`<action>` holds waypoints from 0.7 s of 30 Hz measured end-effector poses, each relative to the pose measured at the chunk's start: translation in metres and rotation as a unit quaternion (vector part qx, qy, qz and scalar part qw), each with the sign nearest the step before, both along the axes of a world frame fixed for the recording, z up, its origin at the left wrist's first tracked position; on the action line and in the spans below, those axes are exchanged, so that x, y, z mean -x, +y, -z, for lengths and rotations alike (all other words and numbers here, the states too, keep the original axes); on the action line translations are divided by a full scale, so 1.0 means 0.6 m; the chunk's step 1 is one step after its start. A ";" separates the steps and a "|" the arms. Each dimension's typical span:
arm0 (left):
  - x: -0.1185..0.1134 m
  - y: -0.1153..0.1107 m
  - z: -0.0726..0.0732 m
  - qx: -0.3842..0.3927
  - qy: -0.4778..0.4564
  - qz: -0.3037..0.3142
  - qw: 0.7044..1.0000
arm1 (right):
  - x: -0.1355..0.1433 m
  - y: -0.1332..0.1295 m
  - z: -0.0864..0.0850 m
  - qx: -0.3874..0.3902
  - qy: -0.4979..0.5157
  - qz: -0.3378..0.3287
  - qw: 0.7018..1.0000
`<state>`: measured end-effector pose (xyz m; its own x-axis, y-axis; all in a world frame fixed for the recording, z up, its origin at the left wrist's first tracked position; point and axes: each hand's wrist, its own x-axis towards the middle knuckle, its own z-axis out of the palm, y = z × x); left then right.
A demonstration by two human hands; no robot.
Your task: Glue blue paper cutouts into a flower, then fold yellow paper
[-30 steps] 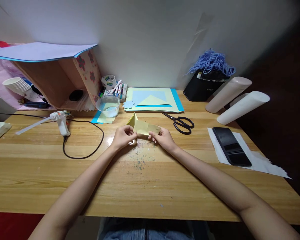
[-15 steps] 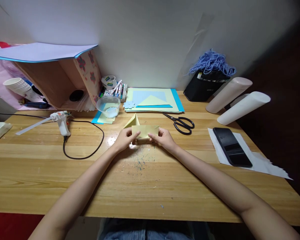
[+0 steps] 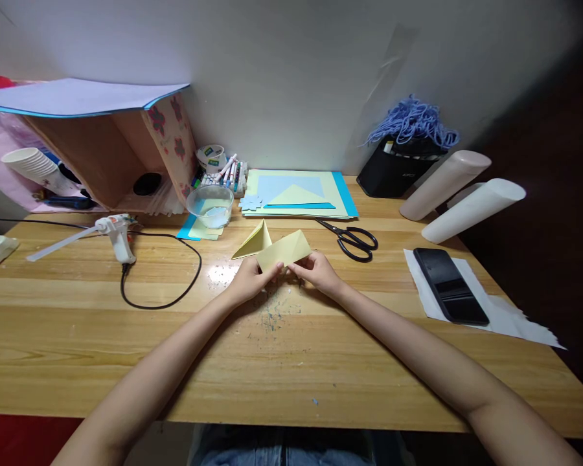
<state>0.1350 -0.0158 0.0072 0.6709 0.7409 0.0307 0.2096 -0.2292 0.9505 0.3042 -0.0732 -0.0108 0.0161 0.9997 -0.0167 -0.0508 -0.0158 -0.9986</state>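
Folding seems the current step: the left hand (image 3: 250, 280) and right hand (image 3: 319, 270) pinch a pale yellow paper strip (image 3: 282, 250) by its lower edge over the table (image 3: 252, 382) (a folded yellow piece (image 3: 253, 243) sits just behind), and the next move likely calls for aligned edges.

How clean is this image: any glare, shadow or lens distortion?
Head view: a glare patch whitens the table beside the left hand; head view: a shadow edges the left forearm; head view: the far right goes nearly black; head view: wide-angle stretch seems to tilt the rolls outward; head view: the held yellow paper has a readable outline.
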 end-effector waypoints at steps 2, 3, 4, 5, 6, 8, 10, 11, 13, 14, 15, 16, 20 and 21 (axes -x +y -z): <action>0.000 0.000 0.001 -0.010 0.001 -0.002 1.000 | 0.001 0.000 -0.001 -0.002 -0.006 0.006 1.000; 0.000 0.000 0.001 -0.014 0.004 -0.002 1.000 | 0.001 0.000 -0.002 -0.003 -0.009 0.011 1.000; 0.000 0.001 0.001 -0.015 0.007 -0.002 1.000 | 0.001 0.000 -0.002 -0.004 -0.012 0.018 1.000; 0.001 0.001 0.001 -0.016 0.011 -0.002 1.000 | 0.001 0.000 -0.002 -0.005 -0.013 0.026 1.000; 0.002 0.002 0.002 -0.016 0.015 -0.002 1.000 | 0.001 0.000 -0.002 -0.005 -0.015 0.035 0.999; 0.003 0.005 0.003 -0.017 0.023 -0.005 1.000 | 0.000 0.002 -0.002 -0.005 -0.018 0.050 0.999; 0.006 0.009 0.004 -0.019 0.028 -0.007 0.999 | -0.002 0.003 -0.002 -0.010 -0.023 0.063 0.998; 0.007 0.011 0.005 -0.019 0.031 -0.008 0.999 | -0.002 0.004 -0.003 -0.014 -0.026 0.069 0.997; 0.010 0.016 0.005 -0.017 0.034 -0.009 0.999 | -0.004 0.005 -0.004 -0.024 -0.035 0.083 0.996; 0.011 0.018 0.006 -0.014 0.034 -0.009 0.999 | -0.004 0.006 -0.005 -0.028 -0.042 0.091 0.995; 0.012 0.020 0.006 -0.012 0.034 -0.009 0.999 | -0.005 0.006 -0.005 -0.031 -0.049 0.099 0.993; 0.013 0.022 0.006 -0.010 0.033 -0.008 0.999 | -0.005 0.006 -0.006 -0.032 -0.056 0.107 0.992; 0.015 0.027 0.006 -0.004 0.027 -0.014 1.000 | -0.009 0.008 -0.004 -0.038 -0.060 0.145 0.987; 0.016 0.028 0.006 -0.002 0.028 -0.016 0.999 | -0.010 0.008 -0.003 -0.042 -0.059 0.155 0.985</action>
